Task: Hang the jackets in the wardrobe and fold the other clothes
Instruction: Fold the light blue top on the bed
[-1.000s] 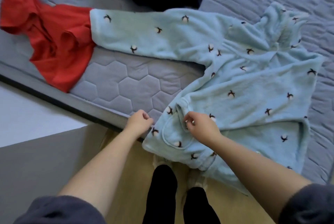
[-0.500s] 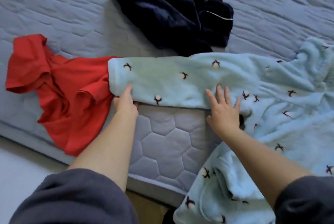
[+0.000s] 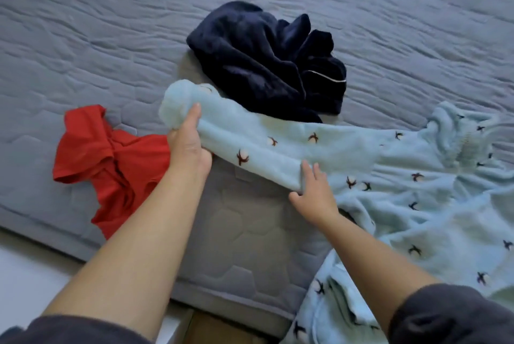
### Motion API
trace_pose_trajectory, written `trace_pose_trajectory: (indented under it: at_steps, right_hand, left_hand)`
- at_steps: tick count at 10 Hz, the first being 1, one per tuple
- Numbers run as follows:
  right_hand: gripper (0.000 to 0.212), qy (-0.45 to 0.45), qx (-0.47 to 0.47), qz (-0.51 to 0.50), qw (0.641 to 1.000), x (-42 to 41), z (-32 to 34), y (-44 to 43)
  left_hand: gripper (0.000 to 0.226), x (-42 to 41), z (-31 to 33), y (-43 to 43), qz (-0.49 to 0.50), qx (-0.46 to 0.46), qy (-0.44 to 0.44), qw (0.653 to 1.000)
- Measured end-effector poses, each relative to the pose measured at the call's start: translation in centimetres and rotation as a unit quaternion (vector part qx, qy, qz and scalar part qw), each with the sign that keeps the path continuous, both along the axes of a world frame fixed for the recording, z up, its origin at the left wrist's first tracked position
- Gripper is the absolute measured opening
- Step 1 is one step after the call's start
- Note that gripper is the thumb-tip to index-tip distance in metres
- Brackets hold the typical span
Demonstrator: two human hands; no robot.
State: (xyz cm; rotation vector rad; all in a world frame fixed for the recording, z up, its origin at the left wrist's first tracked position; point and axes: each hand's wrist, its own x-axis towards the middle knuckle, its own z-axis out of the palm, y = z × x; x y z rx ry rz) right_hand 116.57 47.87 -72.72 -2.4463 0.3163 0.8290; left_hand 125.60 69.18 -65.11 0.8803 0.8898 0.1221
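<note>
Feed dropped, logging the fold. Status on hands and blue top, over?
Left hand grips the blue top by its sleeve end. Right hand open, fingers on sleeve. Navy garment crowds behind; red garment beside.

1. The light is soft and even, a bit cool and blue. The grey bed (image 3: 83, 24) looks bright all over.
2. A soft shadow lies on the bed just left of the dark blue clothes pile (image 3: 264, 65), so the light seems to come from the right.
3. The folds in that pile are too dark to see well.
4. The whole picture is a bit fuzzy. The fluffy end of the light blue sleeve (image 3: 264, 149) is smeared.
5. The bed's edge bends near the bottom, and the grey sleeves (image 3: 459, 313) in the corners are blurry.
</note>
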Motion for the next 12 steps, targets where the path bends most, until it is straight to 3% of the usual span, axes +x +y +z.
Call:
trace_pose_trajectory:
  at_steps: [1,2,3,4,5,6,7,8,9,10,11,12]
  right_hand:
    - [0.06,0.025,0.191,-0.131,0.973,0.4,2.9,-0.7]
    - [0.041,0.1,0.393,-0.352,0.843,1.4,6.8,-2.3]
    - [0.05,0.12,0.572,-0.431,0.688,1.7,10.6,-6.2]
    - [0.056,0.085,0.671,-0.411,0.611,0.2,14.6,-11.8]
    - [0.042,0.011,0.677,-0.377,0.632,-4.3,17.5,-19.4]
    - [0.043,-0.216,0.491,-0.451,0.713,-10.1,17.7,-26.2]
    - [0.037,-0.594,0.269,-0.539,0.533,-15.4,15.9,-30.8]
    - [0.033,-0.391,0.357,-0.696,0.486,-22.6,13.1,-36.6]
    - [0.067,0.189,0.374,-0.588,0.692,-28.3,8.4,-44.5]
    - [0.049,0.241,0.233,-0.541,0.771,-30.8,5.7,-46.1]
    - [0.03,0.181,0.111,-0.435,0.875,-30.2,4.0,-46.4]
    - [0.031,0.098,0.018,-0.287,0.953,-27.2,2.8,-47.0]
  left_hand:
    - [0.015,-0.9,3.3,-3.7,-0.079,0.017,-0.05,0.996]
    - [0.012,-2.5,6.8,-8.2,-0.188,0.06,-0.101,0.975]
    - [0.022,-5.3,10.2,-13.9,-0.327,0.143,-0.152,0.922]
    - [0.011,-9.4,12.0,-20.8,-0.455,0.162,-0.2,0.853]
    - [0.028,-14.2,12.4,-27.7,-0.538,0.157,-0.216,0.8]
    - [0.031,-19.6,12.1,-35.1,-0.596,0.139,-0.216,0.761]
    - [0.03,-25.7,10.2,-42.0,-0.641,0.13,-0.192,0.732]
    - [0.035,-30.7,6.3,-46.1,-0.729,0.161,-0.113,0.656]
    - [0.036,-34.0,1.3,-46.1,-0.788,0.219,-0.006,0.575]
    - [0.036,-34.7,-2.0,-43.9,-0.774,0.284,0.089,0.558]
    - [0.028,-32.4,-4.1,-41.3,-0.737,0.398,0.133,0.529]
    - [0.021,-28.0,-5.1,-39.8,-0.658,0.501,0.124,0.549]
